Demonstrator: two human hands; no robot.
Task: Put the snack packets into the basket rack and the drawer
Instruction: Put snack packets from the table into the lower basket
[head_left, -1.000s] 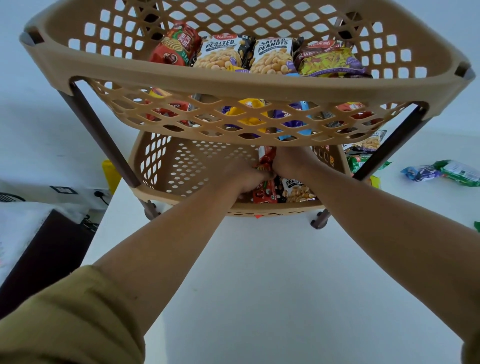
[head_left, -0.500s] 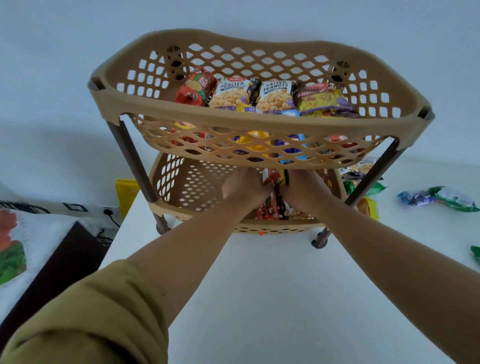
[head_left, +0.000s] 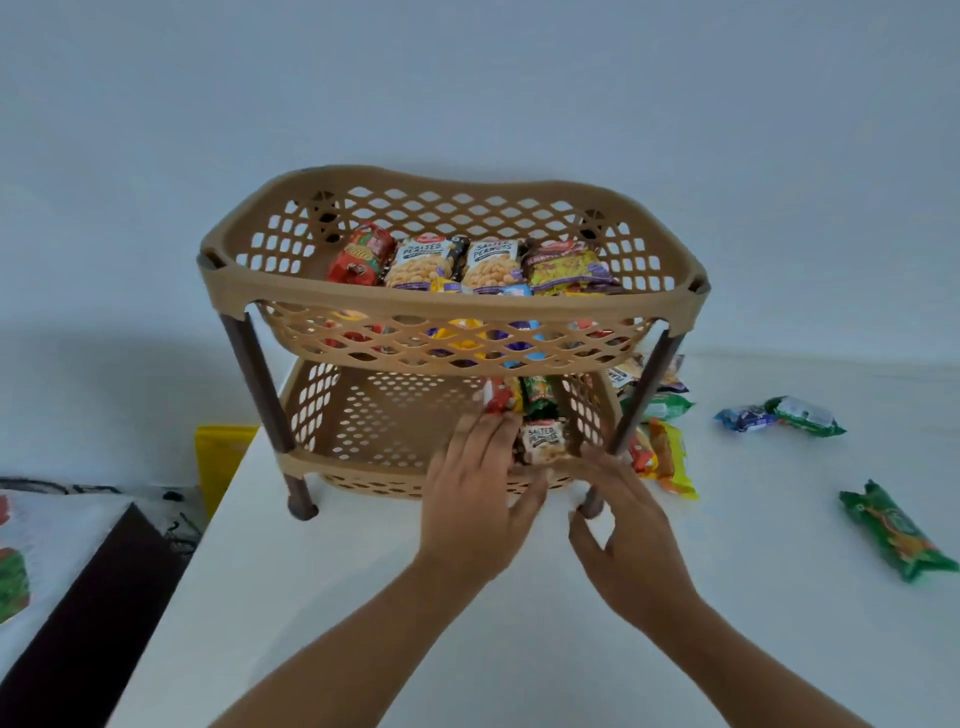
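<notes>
A tan two-tier basket rack (head_left: 457, 306) stands on the white table. Its upper basket holds several snack packets, among them two peanut packets (head_left: 452, 262). In the right part of the lower basket (head_left: 363, 457) stand a red packet (head_left: 496, 397), a green one (head_left: 540, 397) and a salted-peanuts packet (head_left: 543, 441). My left hand (head_left: 475, 504) is in front of the lower basket with straight fingers reaching up to the red packet. My right hand (head_left: 621, 519) is beside the rack's front right leg, fingers spread, holding nothing.
Loose packets lie on the table to the right: a pile behind the right leg (head_left: 660, 447), a blue and green pair (head_left: 779, 415) and a green packet (head_left: 893, 535). The table's left edge (head_left: 208, 525) drops to a dark frame and a yellow object (head_left: 221, 457).
Both hands have pulled back out of the lower basket and let go of the packets they were pressing together. The view has drawn back, showing the whole rack.
</notes>
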